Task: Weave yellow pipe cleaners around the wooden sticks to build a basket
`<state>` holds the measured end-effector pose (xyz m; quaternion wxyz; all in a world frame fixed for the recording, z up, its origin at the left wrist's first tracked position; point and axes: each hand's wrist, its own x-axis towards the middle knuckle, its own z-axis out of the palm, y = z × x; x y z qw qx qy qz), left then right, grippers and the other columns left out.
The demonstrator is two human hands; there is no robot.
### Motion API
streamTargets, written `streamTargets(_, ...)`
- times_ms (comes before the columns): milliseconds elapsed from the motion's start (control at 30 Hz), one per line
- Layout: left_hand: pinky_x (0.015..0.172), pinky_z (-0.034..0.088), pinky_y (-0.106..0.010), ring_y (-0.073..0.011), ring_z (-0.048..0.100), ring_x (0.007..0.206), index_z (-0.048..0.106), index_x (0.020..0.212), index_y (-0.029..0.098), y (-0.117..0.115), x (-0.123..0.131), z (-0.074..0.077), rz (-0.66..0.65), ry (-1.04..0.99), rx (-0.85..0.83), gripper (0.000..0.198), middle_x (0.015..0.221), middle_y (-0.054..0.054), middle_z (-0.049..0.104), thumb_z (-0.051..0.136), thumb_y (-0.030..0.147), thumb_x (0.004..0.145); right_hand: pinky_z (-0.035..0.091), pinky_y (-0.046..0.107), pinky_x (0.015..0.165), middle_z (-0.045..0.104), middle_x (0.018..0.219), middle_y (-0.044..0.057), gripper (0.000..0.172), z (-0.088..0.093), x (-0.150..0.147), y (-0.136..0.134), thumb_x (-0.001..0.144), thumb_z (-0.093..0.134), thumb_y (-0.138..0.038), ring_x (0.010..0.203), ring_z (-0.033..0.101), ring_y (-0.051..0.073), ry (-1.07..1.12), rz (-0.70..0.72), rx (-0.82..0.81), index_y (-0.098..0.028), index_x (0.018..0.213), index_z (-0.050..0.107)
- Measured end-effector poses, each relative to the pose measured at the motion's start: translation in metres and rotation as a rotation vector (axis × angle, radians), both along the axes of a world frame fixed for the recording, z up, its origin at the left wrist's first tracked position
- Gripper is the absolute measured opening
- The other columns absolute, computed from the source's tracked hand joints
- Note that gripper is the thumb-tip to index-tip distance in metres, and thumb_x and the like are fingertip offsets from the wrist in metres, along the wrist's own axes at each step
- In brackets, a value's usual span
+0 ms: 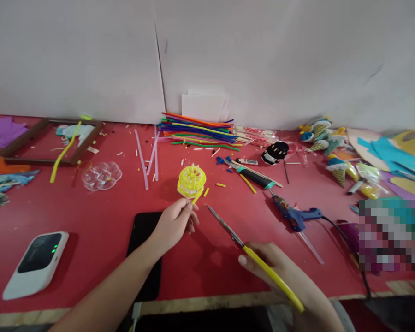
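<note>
My left hand (181,216) pinches a short yellow strip (196,197) between thumb and fingers, just in front of a round yellow and white craft piece (192,180) on the red table (103,258). Scissors with yellow handles (263,267) rest in my right hand (268,260), their blades closed and pointing up and left toward the left hand. Small yellow cut pieces (221,185) lie right of the craft piece.
Behind lies a bundle of coloured sticks (200,131). To the right are a cutter (256,176), a blue glue gun (293,213) and a black craft piece (275,152). A black phone (143,235) and a white device (38,263) are at the left.
</note>
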<state>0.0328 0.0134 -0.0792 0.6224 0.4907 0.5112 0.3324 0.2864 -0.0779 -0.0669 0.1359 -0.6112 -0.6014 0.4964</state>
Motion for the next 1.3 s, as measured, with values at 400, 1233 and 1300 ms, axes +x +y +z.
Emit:
streamTargets(400,0.051,0.046,-0.024,-0.013,0.061,0.049,0.063,0.079,0.021,-0.009,0.003,0.013,-0.11,0.065,0.083,0.021,0.06,0.001,0.069,0.056,0.037,0.09,0.034,0.031,0.061,0.071,0.082,0.007,0.053,0.006,-0.01,-0.018,0.091,0.051,-0.074,0.068,0.056,0.019,-0.249,0.065,-0.071,-0.022,0.083,0.058)
streamTargets(1233,0.057,0.046,-0.027,-0.0143,0.061,0.053,0.06,0.084,0.022,-0.012,0.005,0.012,-0.195,0.129,0.125,0.022,0.065,0.001,0.069,0.048,0.036,0.095,0.028,0.029,0.057,0.057,0.07,0.0,0.052,0.01,-0.008,-0.014,0.092,0.049,-0.072,0.062,0.043,0.013,-0.232,0.081,-0.058,-0.023,0.075,0.046)
streamTargets(1300,0.059,0.047,-0.027,-0.0143,0.062,0.055,0.06,0.085,0.021,-0.013,0.005,0.014,-0.198,0.135,0.113,0.023,0.066,0.001,0.069,0.048,0.036,0.096,0.029,0.028,0.059,0.058,0.072,0.001,0.05,0.011,-0.008,-0.013,0.093,0.051,-0.068,0.064,0.044,0.013,-0.238,0.091,-0.07,-0.022,0.075,0.046)
